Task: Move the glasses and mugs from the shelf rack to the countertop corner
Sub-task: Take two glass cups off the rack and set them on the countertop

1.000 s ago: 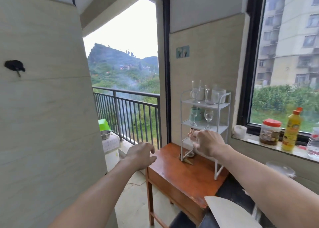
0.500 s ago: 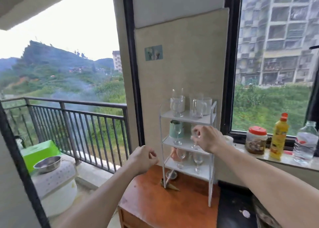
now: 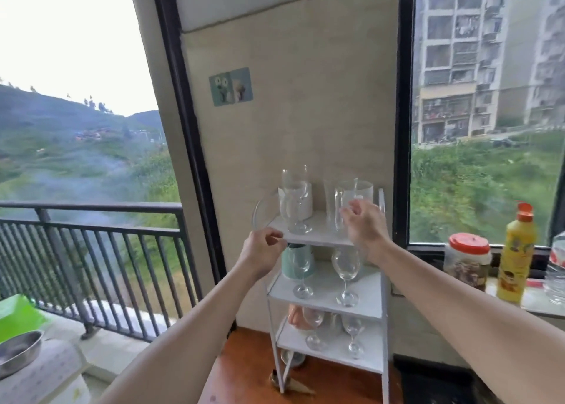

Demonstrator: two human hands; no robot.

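Note:
A white three-tier shelf rack [image 3: 324,298] stands on a wooden table. Its top tier holds a white mug [image 3: 305,200], a stemmed glass [image 3: 295,201] and a clear glass mug [image 3: 351,194]. On the middle tier stand a green mug [image 3: 289,261] and two wine glasses [image 3: 345,269]. The bottom tier carries a pink mug [image 3: 295,316] and two small stemmed glasses [image 3: 353,336]. My right hand [image 3: 363,223] is raised in front of the clear glass mug, fingers spread, holding nothing. My left hand [image 3: 263,252] hovers at the top tier's left front corner, fingers loosely curled and empty.
The wooden table [image 3: 244,376] lies under the rack. On the window sill at the right stand a red-lidded jar [image 3: 467,263], a yellow bottle [image 3: 516,256] and a water bottle [image 3: 556,275]. A balcony railing [image 3: 91,244] and a metal bowl [image 3: 18,350] are at the left.
My view has come closer to the rack. My right hand rose from the middle tier to the top tier. My left hand lifted up to the top tier's left corner.

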